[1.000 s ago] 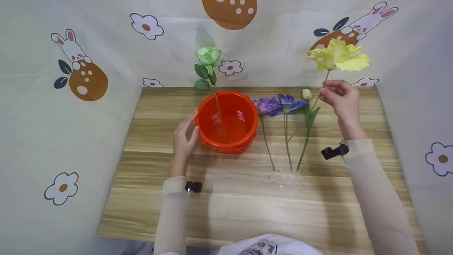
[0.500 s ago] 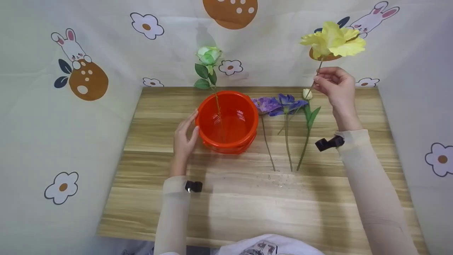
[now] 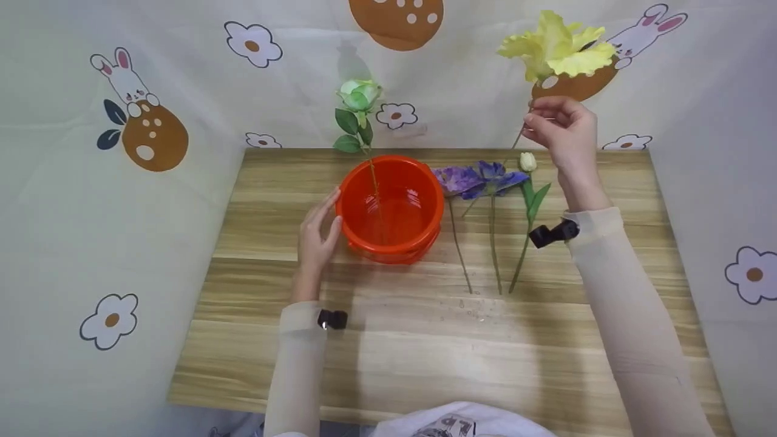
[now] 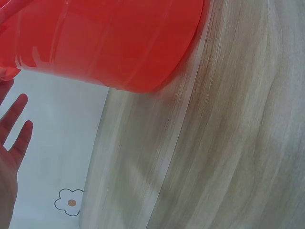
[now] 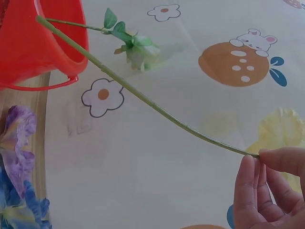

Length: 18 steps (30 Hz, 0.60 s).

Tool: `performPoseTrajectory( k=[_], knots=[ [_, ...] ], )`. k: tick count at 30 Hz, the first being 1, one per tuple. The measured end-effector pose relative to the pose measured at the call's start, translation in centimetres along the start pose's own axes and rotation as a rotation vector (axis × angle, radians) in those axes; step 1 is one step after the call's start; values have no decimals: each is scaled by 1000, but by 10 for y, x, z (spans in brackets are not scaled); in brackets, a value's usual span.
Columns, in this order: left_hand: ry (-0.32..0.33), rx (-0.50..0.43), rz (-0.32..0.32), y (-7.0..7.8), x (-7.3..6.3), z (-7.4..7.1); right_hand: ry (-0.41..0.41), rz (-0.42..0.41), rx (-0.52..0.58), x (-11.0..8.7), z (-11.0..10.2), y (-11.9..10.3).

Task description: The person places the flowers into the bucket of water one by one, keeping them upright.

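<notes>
Between thumb and fingertips, my right hand pinches the stem of a yellow artificial flower, bloom up, above the back right of the table. The bare stem slants down and left, its lower end overlapping the bucket's rim in the right wrist view. My left hand rests with extended fingers against the left side of a red plastic bucket. In the bucket stands a pale green rose with dark leaves, leaning on the back rim.
Right of the bucket lie a purple flower, a blue-violet flower and a white tulip, stems toward the front. Water drops dot the wooden table below them. A patterned cloth hangs behind and at the sides.
My right hand has lifted the yellow flower and carried it to the left, its stem now crossing above the blue-violet flower. The left hand and bucket stay put.
</notes>
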<state>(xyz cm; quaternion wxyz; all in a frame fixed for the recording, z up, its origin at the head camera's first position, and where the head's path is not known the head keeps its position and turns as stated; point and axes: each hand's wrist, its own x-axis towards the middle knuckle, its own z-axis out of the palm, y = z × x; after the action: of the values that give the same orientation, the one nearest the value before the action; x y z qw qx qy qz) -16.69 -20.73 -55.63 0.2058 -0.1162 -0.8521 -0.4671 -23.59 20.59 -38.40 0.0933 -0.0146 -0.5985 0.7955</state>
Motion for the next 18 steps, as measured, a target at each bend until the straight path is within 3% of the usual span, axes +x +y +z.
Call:
performPoseTrajectory(
  k=[18],
  knots=[
    [20,-3,10,2,-2,0,-59,-10,-36,-1,35,8]
  ],
)
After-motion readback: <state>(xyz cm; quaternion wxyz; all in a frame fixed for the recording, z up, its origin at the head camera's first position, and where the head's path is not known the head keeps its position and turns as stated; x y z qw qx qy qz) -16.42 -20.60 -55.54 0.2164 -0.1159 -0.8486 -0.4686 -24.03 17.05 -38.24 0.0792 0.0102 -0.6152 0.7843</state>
